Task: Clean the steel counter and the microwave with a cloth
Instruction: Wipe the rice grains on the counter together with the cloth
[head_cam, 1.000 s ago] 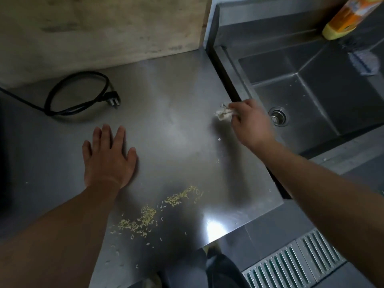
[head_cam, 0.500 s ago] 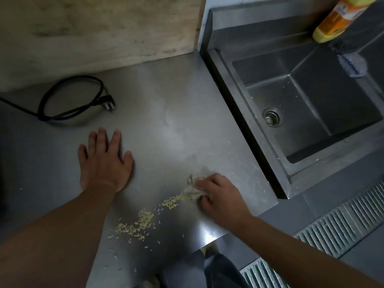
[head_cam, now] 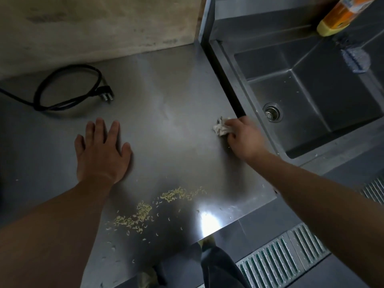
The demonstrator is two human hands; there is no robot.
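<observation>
The steel counter (head_cam: 166, 96) fills the middle of the head view. My right hand (head_cam: 245, 138) presses a crumpled whitish cloth (head_cam: 221, 127) onto the counter's right side, close to the sink's edge. My left hand (head_cam: 101, 154) lies flat on the counter, fingers spread, holding nothing. Yellowish crumbs (head_cam: 145, 210) are scattered near the front edge, between my two arms. No microwave is in view.
A steel sink (head_cam: 311, 96) with a drain (head_cam: 272, 112) lies to the right. An orange bottle (head_cam: 340, 15) stands at its back rim. A coiled black power cord with plug (head_cam: 68, 88) lies at the back left. A floor grate (head_cam: 280, 258) runs below.
My right hand has swept the cloth from near the crumbs at the front back up to the counter's right side by the sink. The left hand stays flat in place.
</observation>
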